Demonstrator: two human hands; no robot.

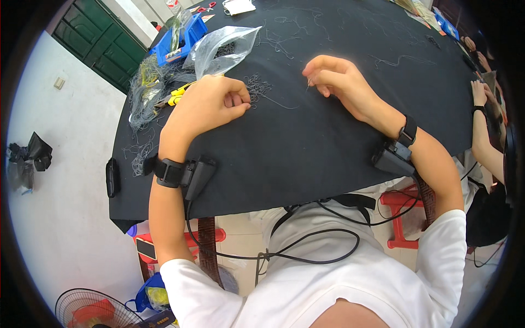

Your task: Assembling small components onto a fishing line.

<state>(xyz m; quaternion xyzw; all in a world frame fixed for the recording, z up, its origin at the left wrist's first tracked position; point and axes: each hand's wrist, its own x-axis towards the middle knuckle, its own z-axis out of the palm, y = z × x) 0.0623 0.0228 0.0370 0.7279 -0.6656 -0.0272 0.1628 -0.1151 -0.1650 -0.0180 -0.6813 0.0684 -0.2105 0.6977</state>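
Observation:
My left hand [215, 103] is over the left part of the black-covered table [262, 164], fingers curled and thumb close to the index finger. Whatever it may hold is hidden. Right beside its fingertips lies a small heap of thin grey cords [258, 86], one strand trailing to the right. Further right, my right hand [340, 83] is raised above the cloth, its thumb and forefinger pinching a thin thread-like piece [308, 85]. A clear plastic bag [229, 41] with dark pieces inside lies just beyond my left hand. Yellow-handled cutters [176, 97] are partly covered by that hand.
Tangled grey cords [145, 101] and a blue bin [183, 41] fill the left edge. Red scissors [207, 7] lie at the back; loose strands [279, 44] are scattered beyond. At far right another person's hand [479, 92] touches the table. Black cables [306, 257] hang across my lap.

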